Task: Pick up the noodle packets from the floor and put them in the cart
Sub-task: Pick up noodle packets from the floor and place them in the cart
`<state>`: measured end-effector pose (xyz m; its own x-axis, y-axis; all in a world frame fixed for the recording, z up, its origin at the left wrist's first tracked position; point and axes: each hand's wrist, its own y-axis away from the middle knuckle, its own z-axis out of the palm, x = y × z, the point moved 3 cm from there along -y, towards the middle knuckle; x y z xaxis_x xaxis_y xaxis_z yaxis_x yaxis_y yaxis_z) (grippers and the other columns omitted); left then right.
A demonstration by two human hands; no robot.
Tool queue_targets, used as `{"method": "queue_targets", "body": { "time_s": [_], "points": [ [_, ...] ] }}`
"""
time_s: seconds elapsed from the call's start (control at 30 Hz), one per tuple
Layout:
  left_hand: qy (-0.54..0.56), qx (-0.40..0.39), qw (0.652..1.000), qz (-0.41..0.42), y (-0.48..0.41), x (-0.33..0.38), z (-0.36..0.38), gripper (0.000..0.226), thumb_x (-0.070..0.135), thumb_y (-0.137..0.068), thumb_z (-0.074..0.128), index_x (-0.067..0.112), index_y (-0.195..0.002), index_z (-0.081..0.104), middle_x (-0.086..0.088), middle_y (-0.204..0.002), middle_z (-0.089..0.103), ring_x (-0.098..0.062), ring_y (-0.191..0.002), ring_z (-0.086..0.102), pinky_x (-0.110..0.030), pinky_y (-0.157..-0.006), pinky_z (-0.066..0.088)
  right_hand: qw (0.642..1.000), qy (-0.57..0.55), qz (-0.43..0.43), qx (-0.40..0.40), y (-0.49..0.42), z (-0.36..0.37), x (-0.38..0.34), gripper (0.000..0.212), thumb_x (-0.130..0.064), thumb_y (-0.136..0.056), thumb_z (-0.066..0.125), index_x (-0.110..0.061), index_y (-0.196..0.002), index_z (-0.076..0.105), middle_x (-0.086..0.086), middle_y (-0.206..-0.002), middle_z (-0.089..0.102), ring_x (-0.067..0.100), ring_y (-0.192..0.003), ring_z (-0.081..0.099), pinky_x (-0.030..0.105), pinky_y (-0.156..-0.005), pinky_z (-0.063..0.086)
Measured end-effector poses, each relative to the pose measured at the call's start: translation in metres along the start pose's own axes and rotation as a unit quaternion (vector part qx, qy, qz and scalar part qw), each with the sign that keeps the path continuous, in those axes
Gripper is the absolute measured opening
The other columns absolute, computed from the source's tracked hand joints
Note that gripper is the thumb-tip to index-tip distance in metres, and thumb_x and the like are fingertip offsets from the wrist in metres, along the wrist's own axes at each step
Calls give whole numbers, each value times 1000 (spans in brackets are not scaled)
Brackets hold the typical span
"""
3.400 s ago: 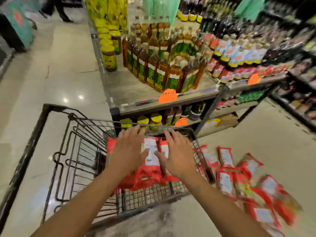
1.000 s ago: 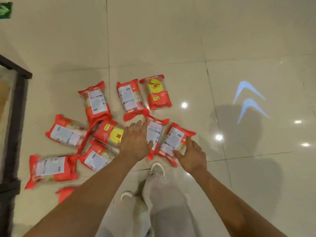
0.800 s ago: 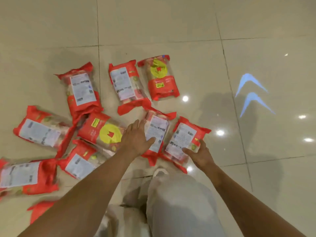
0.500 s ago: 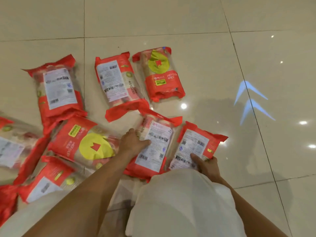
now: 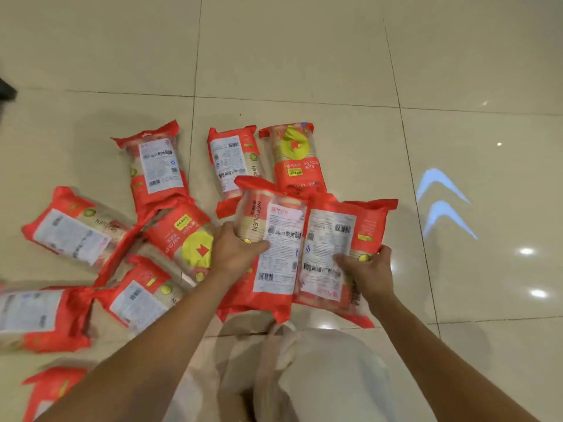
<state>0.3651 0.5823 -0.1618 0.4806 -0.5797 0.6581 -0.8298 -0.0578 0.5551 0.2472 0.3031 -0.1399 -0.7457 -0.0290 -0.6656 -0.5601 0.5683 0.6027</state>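
Noodle packets in crinkly red plastic with white printed labels are lying scattered over the left half of the glossy beige tile floor. Some are overlapping, and a couple are showing a yellow circle on the front.

Moving right, the left hand is gripping the left packet of a lifted pair by its left edge, thumb across the label and fingers curling underneath. Touching it edge to edge is the right packet. The right hand is clamping that one from its right side, thumb on the label and fingers wrapping the edge.

Half a second back both were lying flat on the tiles with the hands just getting onto them. Now they're coming up and covering the packets behind, so I'm guessing the grab is done and the carry is starting. The cart isn't showing anywhere, so it's probably gonna take a turn to find it.

Farther right, two pale blue projected chevrons are glowing on the floor. Plenty of packets are still waiting.
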Motion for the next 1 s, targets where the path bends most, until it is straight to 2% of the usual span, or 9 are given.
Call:
{"method": "queue_targets", "body": {
  "time_s": [0.13, 0.27, 0.37, 0.47, 0.57, 0.7, 0.8, 0.9, 1.0],
  "points": [
    [114, 65, 991, -7, 101, 81, -133, 64, 47, -52, 90, 24, -106, 65, -1, -107, 72, -19, -94, 71, -42, -86, 58, 997, -11, -78, -28, 113, -50, -145, 78, -22, -67, 95, -15, -126, 43, -4, -109, 71, 21, -96, 74, 45, -84, 60],
    [199, 117, 973, 4, 258, 175, -274, 51, 26, -65, 90, 21, -108, 64, 1, -103, 73, -12, -89, 71, -21, -74, 56, 987, -26, -142, -75, 262, -99, -286, 73, -10, -70, 92, -15, -126, 45, -2, -107, 70, 17, -92, 73, 39, -80, 59],
    [245, 173, 954, 13, 375, 216, -368, 45, 10, -70, 88, 20, -107, 64, 1, -97, 76, -17, -86, 74, -27, -73, 56, 972, -28, -189, -137, 367, -120, -365, 70, -2, -71, 89, -14, -126, 46, 1, -105, 71, 17, -90, 73, 38, -80, 58],
    [269, 253, 929, 18, 489, 230, -443, 47, 14, -69, 90, 20, -105, 62, 6, -91, 73, -9, -79, 68, -15, -67, 50, 946, -20, -241, -215, 461, -121, -413, 68, 0, -72, 88, -16, -124, 48, -2, -102, 71, 11, -82, 73, 38, -81, 57],
    [280, 356, 892, -3, 610, 205, -491, 66, 40, -51, 90, 25, -109, 62, 4, -99, 74, -10, -84, 70, -25, -73, 54, 906, -4, -283, -316, 553, -102, -427, 72, -7, -66, 94, -17, -123, 51, -3, -100, 71, 13, -84, 71, 37, -78, 57],
    [318, 472, 821, -45, 760, 152, -501, 77, 44, -46, 84, 20, -115, 61, 0, -99, 76, -8, -81, 72, -27, -71, 56, 836, 44, -319, -445, 658, -69, -399, 66, -8, -62, 95, -14, -114, 53, 2, -92, 71, -7, -62, 66, 11, -57, 48],
    [336, 537, 770, -74, 854, 111, -489, 61, 32, -53, 84, 23, -109, 61, 0, -99, 75, -14, -85, 74, -28, -69, 57, 795, 78, -315, -512, 728, -44, -359, 60, 1, -66, 91, -22, -108, 55, 6, -90, 74, 17, -74, 74, 30, -65, 55],
    [369, 584, 713, -119, 929, 57, -471, 56, 27, -59, 88, 23, -107, 60, -3, -101, 75, -14, -81, 73, -29, -66, 55, 748, 85, -358, -552, 799, -33, -316, 62, -15, -60, 98, -27, -104, 56, 6, -88, 70, 28, -78, 70, 40, -72, 57],
    [396, 608, 671, -154, 990, 4, -457, 58, 30, -56, 92, 30, -106, 61, 0, -98, 78, -19, -83, 76, -46, -77, 60, 718, 115, -335, -599, 862, -21, -276, 74, 6, -55, 95, -13, -112, 52, 10, -93, 71, 7, -66, 71, 16, -60, 55]
  ]
}}
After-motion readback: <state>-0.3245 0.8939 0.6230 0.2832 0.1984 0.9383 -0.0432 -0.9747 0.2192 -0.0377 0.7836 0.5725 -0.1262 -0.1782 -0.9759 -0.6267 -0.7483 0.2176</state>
